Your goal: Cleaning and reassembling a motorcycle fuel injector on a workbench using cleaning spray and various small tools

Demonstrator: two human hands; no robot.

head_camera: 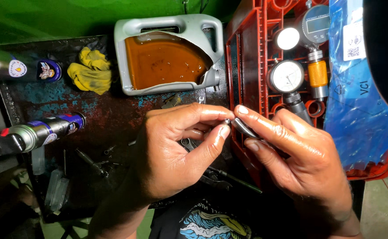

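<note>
both hands met over the bench (114, 115): left hand (171, 155) pinched a tiny metal bit (227, 120) at its fingertips, right hand (300, 159) gripped a slim metal rod (243, 128), tip touching it. looked mid-fit, not seated yet. oil jug (167, 55) sat behind.

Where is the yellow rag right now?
In the head view, the yellow rag lies upper left on the dark workbench, just left of the cut-open oil jug.
</note>
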